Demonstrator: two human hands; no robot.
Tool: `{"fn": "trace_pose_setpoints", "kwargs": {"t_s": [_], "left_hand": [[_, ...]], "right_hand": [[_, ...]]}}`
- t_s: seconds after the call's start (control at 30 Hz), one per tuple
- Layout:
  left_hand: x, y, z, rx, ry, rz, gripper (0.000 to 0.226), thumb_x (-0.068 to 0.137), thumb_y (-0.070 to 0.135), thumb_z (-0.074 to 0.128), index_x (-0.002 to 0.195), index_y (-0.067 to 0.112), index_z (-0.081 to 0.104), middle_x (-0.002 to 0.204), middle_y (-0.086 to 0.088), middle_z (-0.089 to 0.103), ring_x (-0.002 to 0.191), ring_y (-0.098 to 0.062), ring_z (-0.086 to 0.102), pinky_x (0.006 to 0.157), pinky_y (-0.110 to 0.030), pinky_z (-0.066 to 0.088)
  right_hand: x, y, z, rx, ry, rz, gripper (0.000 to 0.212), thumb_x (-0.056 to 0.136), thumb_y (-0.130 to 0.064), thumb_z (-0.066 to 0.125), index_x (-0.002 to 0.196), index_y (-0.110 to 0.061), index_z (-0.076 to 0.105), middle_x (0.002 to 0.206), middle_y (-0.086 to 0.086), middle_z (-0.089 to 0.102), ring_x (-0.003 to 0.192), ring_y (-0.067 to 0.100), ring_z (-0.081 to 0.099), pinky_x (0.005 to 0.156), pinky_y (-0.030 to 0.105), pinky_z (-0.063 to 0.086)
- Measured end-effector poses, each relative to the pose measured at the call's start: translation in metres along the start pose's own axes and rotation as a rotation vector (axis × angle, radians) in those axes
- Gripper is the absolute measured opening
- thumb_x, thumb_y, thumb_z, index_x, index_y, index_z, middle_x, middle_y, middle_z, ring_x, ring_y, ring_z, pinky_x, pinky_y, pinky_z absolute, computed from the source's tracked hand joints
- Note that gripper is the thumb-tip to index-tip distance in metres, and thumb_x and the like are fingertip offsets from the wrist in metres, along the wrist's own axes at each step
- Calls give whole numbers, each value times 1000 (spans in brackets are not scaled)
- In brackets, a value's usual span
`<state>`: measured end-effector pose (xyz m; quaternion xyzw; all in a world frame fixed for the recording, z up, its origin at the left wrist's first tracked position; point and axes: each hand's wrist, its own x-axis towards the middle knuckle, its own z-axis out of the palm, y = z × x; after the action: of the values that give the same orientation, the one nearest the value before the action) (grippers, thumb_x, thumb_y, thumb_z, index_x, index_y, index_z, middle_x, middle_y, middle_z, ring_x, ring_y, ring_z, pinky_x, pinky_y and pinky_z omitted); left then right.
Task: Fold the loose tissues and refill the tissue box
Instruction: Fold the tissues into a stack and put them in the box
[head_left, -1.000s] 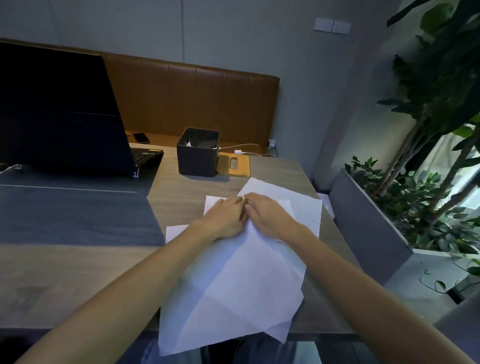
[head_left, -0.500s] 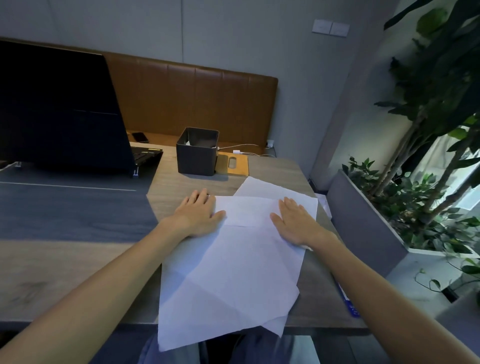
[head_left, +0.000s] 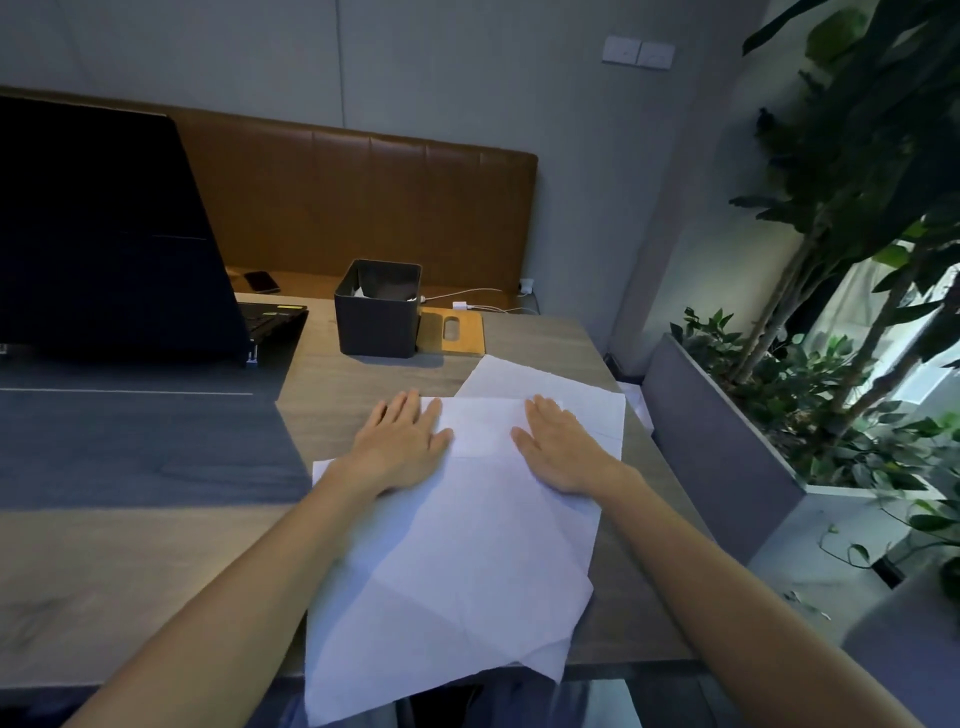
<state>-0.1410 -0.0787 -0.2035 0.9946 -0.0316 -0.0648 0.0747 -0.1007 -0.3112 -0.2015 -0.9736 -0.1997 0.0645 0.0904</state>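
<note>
Both my hands lie flat with fingers straight, gripping nothing. My left hand (head_left: 400, 447) presses the left edge of the loose white paper tissues (head_left: 457, 551), and my right hand (head_left: 563, 449) presses their right side. The tissues are spread on the wood-grain table (head_left: 156, 551) in front of me, and their near corners hang over its edge. The dark grey square tissue box (head_left: 376, 322) stands open-topped beyond my hands, apart from the tissues. A flat wooden lid with an oval slot (head_left: 452, 330) lies just beside it, on its right.
</note>
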Motion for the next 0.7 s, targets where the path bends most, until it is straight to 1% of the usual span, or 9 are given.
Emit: {"fn": "trace_pose_setpoints", "kwargs": {"t_s": [0.07,0.17,0.2,0.27,0.37,0.43,0.53,0.6,0.7], "left_hand": [[-4,-5,0,-17,13,-10,65,106,50,12,162,20,0,169,-11,-9,155,-25,-12,123,-43,-6],[-5,-4,4,-54,71,-6,64,106,50,16,162,19,7,169,-10,-4,156,-26,-9,124,-45,-4],[-6,-3,5,-72,101,4,63,105,49,18,161,21,10,170,-9,0,156,-27,-7,125,-47,-2],[-9,-1,6,-112,160,40,58,105,48,21,159,27,16,169,-5,9,155,-29,-1,124,-49,1],[-13,2,4,-150,183,96,52,104,51,23,156,42,21,167,0,13,155,-30,-1,123,-54,0],[-14,3,4,-150,158,130,48,102,55,23,149,48,29,164,-1,19,154,-32,-1,122,-58,-3],[-13,2,5,-122,136,147,41,98,56,26,135,45,38,153,-4,30,151,-39,5,120,-62,-2],[-12,1,5,-115,137,146,40,96,58,26,131,43,39,153,-6,30,150,-41,7,119,-64,-1],[-12,3,4,-109,148,141,41,94,61,28,128,42,42,149,-6,34,148,-42,11,118,-65,1]], "right_hand": [[-3,12,-5,-10,6,66,66,108,-43,22,159,-3,9,168,12,5,155,26,5,125,39,6],[-5,17,-16,0,82,129,61,106,-45,31,154,-7,27,160,12,31,145,30,32,116,42,28],[-3,16,-19,9,120,148,60,105,-45,35,153,-10,30,157,10,36,141,31,37,113,43,32],[6,16,-25,14,182,193,60,103,-47,40,153,-14,33,155,10,39,139,33,39,112,44,32],[26,15,-29,63,176,266,62,99,-51,47,149,-16,41,151,11,44,138,33,39,113,46,35],[34,13,-32,127,164,311,50,96,-47,54,136,-17,54,139,8,55,126,30,50,106,42,44],[45,9,-34,272,246,340,14,90,-26,60,100,-21,69,110,3,69,97,22,62,90,38,54],[49,9,-38,306,283,318,17,87,-12,58,83,-20,73,99,3,73,90,21,64,81,33,55],[52,12,-44,292,258,259,18,90,-10,60,89,-15,77,97,4,74,90,20,64,69,23,46]]}}
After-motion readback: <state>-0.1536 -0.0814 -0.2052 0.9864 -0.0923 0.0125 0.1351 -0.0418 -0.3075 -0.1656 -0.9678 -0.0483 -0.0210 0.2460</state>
